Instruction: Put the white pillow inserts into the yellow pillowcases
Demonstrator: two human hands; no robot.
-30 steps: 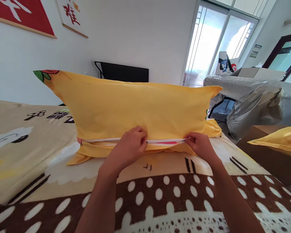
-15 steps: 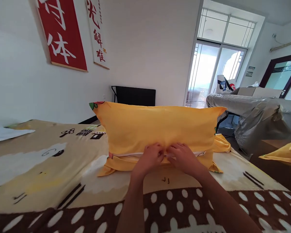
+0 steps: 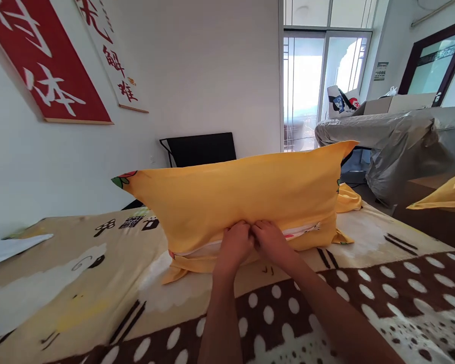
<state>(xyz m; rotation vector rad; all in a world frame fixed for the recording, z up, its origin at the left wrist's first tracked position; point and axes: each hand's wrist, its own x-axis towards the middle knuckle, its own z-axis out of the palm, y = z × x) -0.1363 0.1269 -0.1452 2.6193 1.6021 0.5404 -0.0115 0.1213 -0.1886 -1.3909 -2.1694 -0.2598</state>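
The yellow pillow (image 3: 242, 194) sits mid-frame. The left hand (image 3: 237, 245) and right hand (image 3: 270, 241) meet, fingers curled, at its open slit (image 3: 301, 231); I can't tell what they pinch. They seem busy with the slit; the next move likely needs both edges held snug.

Counted: one left hand (image 3: 236, 245), one right hand (image 3: 270, 241); total, two. At the hands: one yellow pillow (image 3: 246, 192). Beneath them: one patterned blanket (image 3: 167, 308). Beyond them, left: one red scroll (image 3: 56, 71), one white scroll (image 3: 111, 56); total, two. Beyond them, right: one dark-framed door (image 3: 436, 60).
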